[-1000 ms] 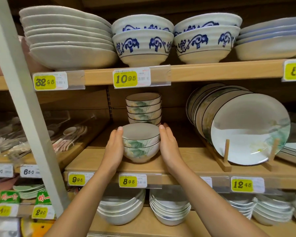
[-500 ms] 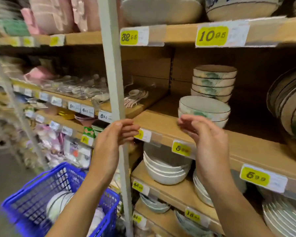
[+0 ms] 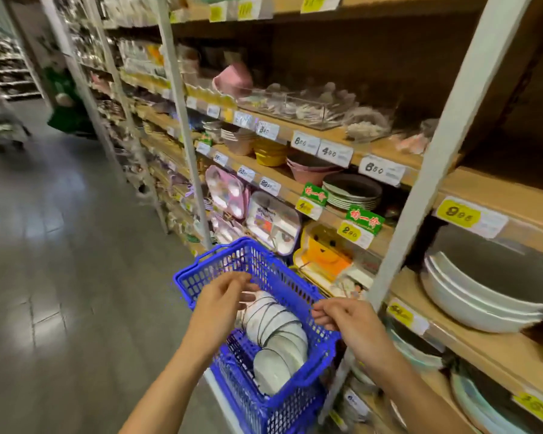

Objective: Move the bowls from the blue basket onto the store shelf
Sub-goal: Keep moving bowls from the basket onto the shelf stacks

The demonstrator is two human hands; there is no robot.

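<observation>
The row of white, dark-rimmed ceramic bowls [image 3: 276, 327] lay nested on their sides in the blue plastic mesh basket [image 3: 201, 277], which stood low in the aisle just beside the wooden store shelf [image 3: 530, 202], probably to keep each carry short. The left hand [image 3: 220, 303] hovered over the far end of the row, its fingers [image 3: 246, 296] loosely bent and holding nothing, while the right hand [image 3: 348, 321] hung above the basket's right rim, likewise half curled and empty. Seemingly they flanked the row to lift several bowls together.
</observation>
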